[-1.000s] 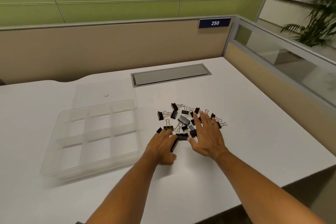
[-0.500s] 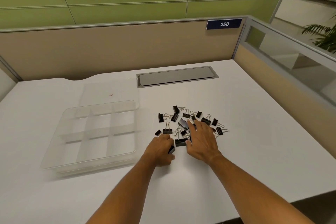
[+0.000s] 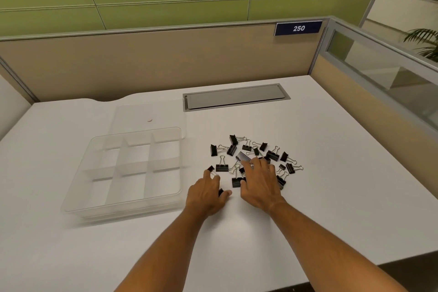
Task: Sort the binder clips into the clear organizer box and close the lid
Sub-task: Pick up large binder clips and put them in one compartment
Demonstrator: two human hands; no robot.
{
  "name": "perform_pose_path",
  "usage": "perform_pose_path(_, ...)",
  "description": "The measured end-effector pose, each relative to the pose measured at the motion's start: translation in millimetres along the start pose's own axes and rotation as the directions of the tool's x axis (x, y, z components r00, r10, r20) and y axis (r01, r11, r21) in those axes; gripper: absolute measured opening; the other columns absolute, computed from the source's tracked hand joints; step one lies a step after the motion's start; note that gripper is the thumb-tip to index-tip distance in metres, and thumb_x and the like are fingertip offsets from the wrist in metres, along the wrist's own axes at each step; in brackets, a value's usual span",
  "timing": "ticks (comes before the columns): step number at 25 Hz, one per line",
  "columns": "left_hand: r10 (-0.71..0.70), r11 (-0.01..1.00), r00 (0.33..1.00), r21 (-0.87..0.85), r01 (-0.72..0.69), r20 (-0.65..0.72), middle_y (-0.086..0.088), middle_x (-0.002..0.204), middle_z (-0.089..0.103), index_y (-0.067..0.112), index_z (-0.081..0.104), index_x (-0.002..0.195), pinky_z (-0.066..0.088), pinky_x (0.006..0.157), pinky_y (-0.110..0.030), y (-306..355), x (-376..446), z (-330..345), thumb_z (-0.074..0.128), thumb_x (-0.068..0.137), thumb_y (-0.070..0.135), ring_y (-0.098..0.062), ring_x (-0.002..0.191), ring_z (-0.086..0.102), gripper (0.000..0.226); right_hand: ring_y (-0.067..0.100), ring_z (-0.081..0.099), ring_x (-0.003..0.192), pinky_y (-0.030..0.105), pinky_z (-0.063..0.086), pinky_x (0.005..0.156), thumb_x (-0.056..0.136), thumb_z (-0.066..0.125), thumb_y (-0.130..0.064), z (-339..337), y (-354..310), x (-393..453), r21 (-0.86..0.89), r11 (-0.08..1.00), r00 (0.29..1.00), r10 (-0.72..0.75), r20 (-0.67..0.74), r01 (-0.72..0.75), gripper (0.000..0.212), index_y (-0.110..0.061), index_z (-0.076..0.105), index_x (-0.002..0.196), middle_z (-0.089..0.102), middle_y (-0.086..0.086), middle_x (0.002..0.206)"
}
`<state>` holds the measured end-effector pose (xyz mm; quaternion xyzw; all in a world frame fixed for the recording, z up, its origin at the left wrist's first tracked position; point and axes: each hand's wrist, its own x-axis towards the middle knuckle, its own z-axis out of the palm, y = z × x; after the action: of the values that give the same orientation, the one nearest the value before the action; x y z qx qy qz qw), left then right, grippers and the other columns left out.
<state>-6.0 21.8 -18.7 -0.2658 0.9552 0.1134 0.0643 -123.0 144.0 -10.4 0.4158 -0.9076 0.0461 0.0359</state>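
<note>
Several black binder clips (image 3: 246,148) with silver wire handles lie in a loose pile on the white desk (image 3: 331,173). My right hand (image 3: 259,185) rests flat on the near side of the pile, fingers spread over some clips. My left hand (image 3: 206,193) is at the pile's near-left edge; its thumb and curled fingers pinch a black clip (image 3: 220,191), mostly hidden, while a fingertip reaches a small clip (image 3: 210,169). To the left stands the clear organizer box (image 3: 118,212), its several compartments empty. Its clear lid (image 3: 151,111) lies open flat behind it.
A grey cable flap (image 3: 234,97) is set into the desk behind the pile. Beige partitions (image 3: 166,64) close the back and right sides, with a glass panel (image 3: 391,78) on the right. The desk's front edge runs near my right forearm.
My right hand has slid back toward me and a little left across the pile. My left hand stays at the pile's near-left edge with a clip under it. The view has shifted slightly.
</note>
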Motion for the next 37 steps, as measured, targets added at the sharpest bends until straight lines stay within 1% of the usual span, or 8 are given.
perform_pose_path(5, 0.089, 0.996, 0.996, -0.011, -0.089, 0.010, -0.012, 0.128, 0.040, 0.010, 0.054, 0.115, 0.049, 0.080, -0.038, -1.3, 4.5, 1.0, 0.054, 0.090, 0.034, -0.030, 0.111, 0.050, 0.034, 0.027, 0.051, 0.101, 0.041, 0.044, 0.082, 0.072, 0.054, -0.027, -1.5, 1.3, -2.6, -0.001, 1.000, 1.000, 0.025, 0.017, -0.025, 0.052, -0.016, 0.053, 0.123, 0.058, 0.008, 0.113)
perform_pose_path(8, 0.136, 0.991, 0.991, -0.009, -0.136, 0.006, -0.010, 0.125, 0.038, 0.012, 0.052, 0.122, 0.051, 0.083, -0.038, -3.0, 5.1, -2.8, 0.057, 0.081, 0.022, -0.029, 0.112, 0.045, 0.043, 0.027, 0.050, 0.102, 0.041, 0.044, 0.083, 0.073, 0.054, -0.028, -1.7, 0.6, -4.2, -0.006, 0.999, 0.999, 0.032, 0.032, -0.031, 0.052, -0.017, 0.051, 0.124, 0.057, 0.008, 0.113)
perform_pose_path(12, 0.019, 0.995, 0.999, -0.093, -0.023, -0.048, -0.011, 0.122, 0.039, 0.013, 0.039, 0.132, 0.047, 0.089, -0.037, -0.4, 3.9, -2.2, 0.057, 0.078, 0.044, -0.029, 0.112, 0.043, 0.064, 0.027, 0.051, 0.098, 0.040, 0.044, 0.079, 0.071, 0.056, -0.026, -0.8, -2.7, -5.4, -0.001, 0.999, 0.998, 0.050, 0.025, -0.050, 0.050, -0.016, 0.054, 0.120, 0.058, 0.008, 0.108)
perform_pose_path(15, -0.062, 0.984, 0.998, -0.166, 0.062, 0.001, -0.012, 0.127, 0.041, 0.012, 0.036, 0.135, 0.043, 0.097, -0.039, 6.2, 6.3, 2.2, 0.055, 0.083, 0.057, -0.029, 0.120, 0.042, 0.071, 0.026, 0.052, 0.098, 0.039, 0.043, 0.076, 0.070, 0.057, -0.027, 3.4, -4.2, -8.0, 0.008, 0.998, 0.998, 0.062, 0.034, -0.062, 0.048, -0.017, 0.056, 0.117, 0.058, 0.007, 0.106)
perform_pose_path(21, -0.129, 0.977, 0.991, -0.166, 0.134, 0.036, -0.013, 0.120, 0.045, 0.009, 0.039, 0.128, 0.048, 0.086, -0.038, 5.0, 7.6, -5.2, 0.056, 0.080, 0.034, -0.031, 0.114, 0.044, 0.057, 0.028, 0.048, 0.101, 0.037, 0.047, 0.079, 0.080, 0.054, -0.023, 6.9, -9.9, -8.2, 0.173, 0.979, 0.993, 0.097, 0.072, -0.108, 0.037, -0.010, 0.057, 0.114, 0.051, 0.012, 0.111)
perform_pose_path(27, -0.139, 0.969, 0.989, -0.214, 0.125, -0.052, -0.012, 0.115, 0.042, 0.007, 0.052, 0.107, 0.047, 0.073, -0.036, 0.6, 10.8, -27.7, 0.059, 0.077, 0.033, -0.032, 0.097, 0.056, 0.040, 0.026, 0.045, 0.115, 0.037, 0.051, 0.083, 0.090, 0.051, -0.045, 11.8, -24.4, -6.2, 0.242, 0.950, 0.972, 0.157, 0.174, -0.197, 0.050, -0.013, 0.048, 0.129, 0.040, 0.012, 0.128)
perform_pose_path(30, -0.117, 0.967, 0.988, -0.237, 0.090, -0.100, -0.012, 0.112, 0.042, 0.007, 0.054, 0.100, 0.051, 0.073, -0.037, -3.7, 12.9, -31.9, 0.059, 0.075, 0.030, -0.031, 0.089, 0.057, 0.035, 0.027, 0.041, 0.121, 0.038, 0.049, 0.085, 0.089, 0.052, -0.050, 14.5, -31.4, -6.5, 0.235, 0.940, 0.958, 0.201, 0.205, -0.248, 0.051, -0.015, 0.049, 0.127, 0.036, 0.013, 0.133)
perform_pose_path(37, -0.091, 0.970, 0.987, -0.236, 0.059, -0.130, -0.010, 0.106, 0.044, 0.008, 0.054, 0.098, 0.052, 0.073, -0.037, -11.1, 14.7, -28.6, 0.056, 0.073, 0.029, -0.029, 0.087, 0.054, 0.033, 0.028, 0.045, 0.112, 0.036, 0.050, 0.080, 0.085, 0.056, -0.034, 16.0, -36.3, -5.7, 0.276, 0.923, 0.958, 0.227, 0.173, -0.269, 0.039, -0.012, 0.052, 0.117, 0.041, 0.015, 0.126)
